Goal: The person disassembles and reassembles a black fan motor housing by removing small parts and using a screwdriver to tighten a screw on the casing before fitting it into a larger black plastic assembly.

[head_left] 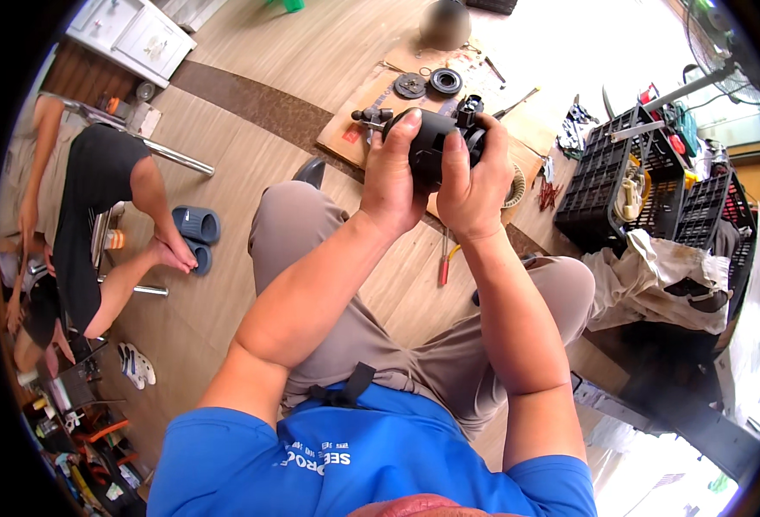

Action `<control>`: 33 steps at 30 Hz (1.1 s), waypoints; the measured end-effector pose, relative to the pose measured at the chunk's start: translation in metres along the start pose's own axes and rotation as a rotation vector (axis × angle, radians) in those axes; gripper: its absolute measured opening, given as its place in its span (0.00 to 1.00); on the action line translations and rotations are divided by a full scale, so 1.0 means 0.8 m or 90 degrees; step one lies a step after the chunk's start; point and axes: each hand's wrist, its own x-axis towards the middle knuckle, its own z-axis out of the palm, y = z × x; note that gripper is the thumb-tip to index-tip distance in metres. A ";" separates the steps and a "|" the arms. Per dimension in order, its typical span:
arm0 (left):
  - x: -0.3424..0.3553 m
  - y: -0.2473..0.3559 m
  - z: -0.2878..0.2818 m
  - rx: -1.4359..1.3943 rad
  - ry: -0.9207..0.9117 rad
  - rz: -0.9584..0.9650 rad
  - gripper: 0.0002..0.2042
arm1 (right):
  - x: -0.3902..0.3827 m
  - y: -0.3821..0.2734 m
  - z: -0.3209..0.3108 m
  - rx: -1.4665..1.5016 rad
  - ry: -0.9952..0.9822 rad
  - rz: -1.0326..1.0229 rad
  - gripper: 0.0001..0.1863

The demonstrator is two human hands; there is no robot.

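Observation:
Both my hands grip a black cylindrical machine housing [431, 138], raised in front of my knees above a cardboard sheet. My left hand [391, 177] wraps its left side, thumb along the top. On the other side my right hand [476, 177] closes round it, its thumb pointing up the near face. A black fitting [469, 108] shows at its far right end. Beyond the hands lie a dark round disc [410, 85] and a black ring-shaped part [446, 81]. A grey metal fitting [371, 115] shows left of the housing; whether it is attached, I cannot tell.
The cardboard sheet [345, 121] bears several small tools. A pale ring-shaped part [515, 186] sits beside my right hand. A red-handled screwdriver [444, 270] lies between my knees. Black crates [591, 185] stand at right, cloth [647, 284] over one. Another person [108, 215] sits at left.

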 end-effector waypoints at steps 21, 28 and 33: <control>-0.003 0.006 0.008 -0.100 0.062 -0.105 0.27 | 0.018 -0.004 -0.006 0.053 -0.157 0.057 0.45; -0.014 0.018 0.020 -0.060 0.046 -0.104 0.30 | 0.047 0.017 -0.027 0.442 -0.264 0.264 0.28; -0.020 0.017 0.021 -0.008 0.024 -0.065 0.28 | 0.042 0.019 -0.024 0.360 -0.218 0.207 0.28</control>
